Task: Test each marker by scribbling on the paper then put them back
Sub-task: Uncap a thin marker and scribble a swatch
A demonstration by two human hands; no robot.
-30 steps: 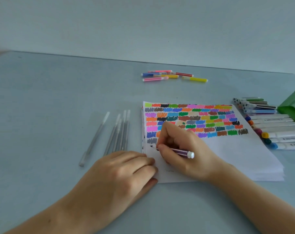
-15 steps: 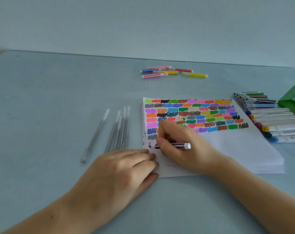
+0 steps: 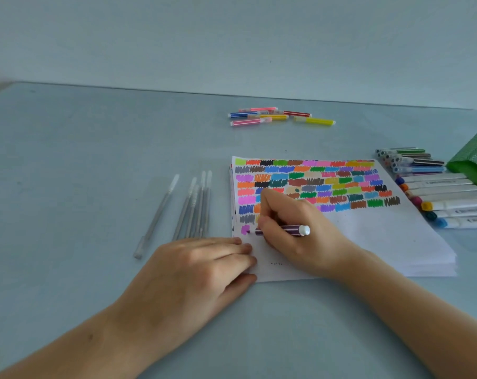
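Markers and paper share a pale blue-grey table (image 3: 95,165), the largest surface in view. Next in size, a stack of white paper sheets (image 3: 368,242) lies at centre right, its top sheet covered in rows of colourful scribble patches down to a small purple patch (image 3: 245,229) at the left edge. At the right edge of the frame a green mesh holder (image 3: 475,157) lies beside a row of white-barrelled markers with coloured caps (image 3: 450,203) and, just behind them, a cluster of thin striped markers (image 3: 412,161). The left hand (image 3: 199,269) rests flat with relaxed fingers, its fingertips on the paper's near left corner. The right hand (image 3: 294,231) grips a dark purple striped marker with a white end cap (image 3: 286,230), tip down by the purple patch. Left of the paper lie several clear thin pens (image 3: 193,209). Far back, six small bright markers (image 3: 275,117) lie scattered.
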